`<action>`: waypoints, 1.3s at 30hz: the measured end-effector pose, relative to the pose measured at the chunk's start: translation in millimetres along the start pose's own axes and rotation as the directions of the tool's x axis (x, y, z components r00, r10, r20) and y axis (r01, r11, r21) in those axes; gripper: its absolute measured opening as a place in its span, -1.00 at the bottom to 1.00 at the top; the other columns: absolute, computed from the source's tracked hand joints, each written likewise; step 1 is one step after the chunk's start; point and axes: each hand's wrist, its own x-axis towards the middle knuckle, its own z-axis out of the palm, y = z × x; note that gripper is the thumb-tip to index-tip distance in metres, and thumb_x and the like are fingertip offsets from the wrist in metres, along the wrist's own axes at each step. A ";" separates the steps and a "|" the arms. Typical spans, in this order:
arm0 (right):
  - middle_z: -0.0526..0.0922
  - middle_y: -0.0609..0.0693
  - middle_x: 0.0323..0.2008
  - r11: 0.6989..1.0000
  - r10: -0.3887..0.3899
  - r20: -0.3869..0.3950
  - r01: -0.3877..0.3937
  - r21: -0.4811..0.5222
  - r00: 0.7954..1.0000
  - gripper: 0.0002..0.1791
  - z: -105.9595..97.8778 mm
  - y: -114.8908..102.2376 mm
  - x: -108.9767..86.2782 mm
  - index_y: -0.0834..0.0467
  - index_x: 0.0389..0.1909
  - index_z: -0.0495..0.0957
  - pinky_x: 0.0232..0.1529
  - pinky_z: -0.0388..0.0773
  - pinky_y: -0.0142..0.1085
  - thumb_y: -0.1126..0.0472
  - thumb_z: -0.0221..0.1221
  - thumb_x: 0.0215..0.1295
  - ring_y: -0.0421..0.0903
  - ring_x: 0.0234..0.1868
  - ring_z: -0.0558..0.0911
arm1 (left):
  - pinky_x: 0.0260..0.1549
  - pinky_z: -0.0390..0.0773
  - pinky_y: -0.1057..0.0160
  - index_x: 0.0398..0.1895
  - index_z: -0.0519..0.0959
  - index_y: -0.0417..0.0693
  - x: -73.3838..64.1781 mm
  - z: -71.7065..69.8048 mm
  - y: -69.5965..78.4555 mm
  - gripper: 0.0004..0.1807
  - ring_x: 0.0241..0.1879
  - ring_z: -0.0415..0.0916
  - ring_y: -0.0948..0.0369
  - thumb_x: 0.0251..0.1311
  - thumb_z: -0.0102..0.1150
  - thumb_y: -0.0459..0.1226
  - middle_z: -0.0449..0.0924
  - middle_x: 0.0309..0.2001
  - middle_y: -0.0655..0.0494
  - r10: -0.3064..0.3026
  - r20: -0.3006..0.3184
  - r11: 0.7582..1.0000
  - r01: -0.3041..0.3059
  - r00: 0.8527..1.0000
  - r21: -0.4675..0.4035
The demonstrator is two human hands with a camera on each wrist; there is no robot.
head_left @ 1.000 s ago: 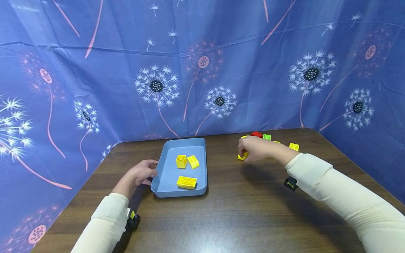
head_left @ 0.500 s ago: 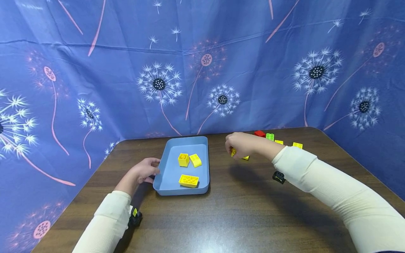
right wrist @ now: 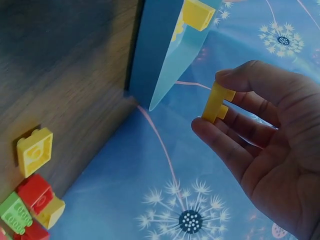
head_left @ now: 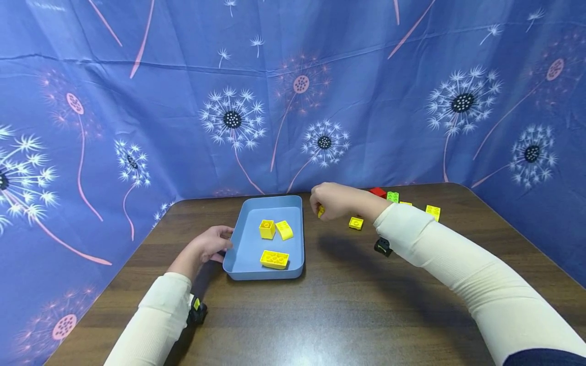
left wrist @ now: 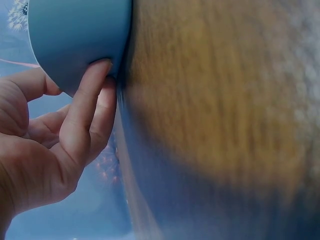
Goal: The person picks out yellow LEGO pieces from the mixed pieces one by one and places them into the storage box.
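My left hand (head_left: 208, 245) grips the left side of a blue tray (head_left: 247, 216); in the left wrist view its fingers (left wrist: 80, 115) are at the rim and against the outer wall. Inside the tray lie a square yellow brick (head_left: 267, 229), a curved yellow brick (head_left: 284, 230) and a longer yellow brick (head_left: 274, 260). Above the table, just right of the tray, my right hand (head_left: 334, 201) pinches a thin yellow toy brick (right wrist: 214, 104) between thumb and fingertips. In the head view most of that brick is hidden by the hand.
On the brown wooden table (head_left: 329, 305), a yellow brick (head_left: 356, 223) lies under the right forearm. Further back are a red brick (head_left: 378, 192), a green brick (head_left: 392, 196) and another yellow brick (head_left: 433, 212). A blue flowered cloth (head_left: 284, 127) hangs behind the table.
My right hand has lifted a yellow brick from the group and moved left toward the tray, uncovering another yellow brick on the table. The left hand stays at the tray.
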 end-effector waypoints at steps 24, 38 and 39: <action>0.65 -0.08 -0.44 0.941 0.237 0.067 -0.247 0.233 0.969 -0.92 31.5 1.1 77.7 0.17 -0.36 0.70 -0.39 0.50 -0.36 0.30 0.35 0.09 -0.17 -0.42 0.49 | -0.28 0.67 -0.02 0.41 0.15 -0.35 2.9 1.0 -1.7 -0.32 -0.10 0.46 -0.02 0.16 -0.02 -0.55 0.28 0.20 -0.37 0.009 -0.006 1.000 -0.009 1.000 -0.015; 0.66 -0.01 -0.39 0.892 0.396 0.121 -0.413 0.183 0.910 -0.88 62.8 -0.3 93.2 0.23 -0.34 0.70 -0.28 0.60 -0.29 0.33 0.36 0.07 -0.08 -0.34 0.57 | -0.28 0.67 -0.05 0.38 0.17 -0.39 -0.7 0.5 -3.8 -0.36 -0.10 0.48 -0.04 0.17 -0.03 -0.56 0.32 0.16 -0.38 0.020 -0.008 1.000 -0.020 1.000 -0.003; 0.65 -0.02 -0.40 0.899 0.393 0.114 -0.408 0.163 0.912 -0.87 63.4 -1.4 93.6 0.23 -0.33 0.70 -0.29 0.59 -0.30 0.34 0.36 0.06 -0.08 -0.35 0.56 | -0.28 0.67 -0.05 0.38 0.17 -0.38 -0.6 0.4 -3.3 -0.36 -0.09 0.48 -0.04 0.18 -0.03 -0.56 0.32 0.17 -0.38 0.017 -0.011 1.000 -0.017 1.000 -0.004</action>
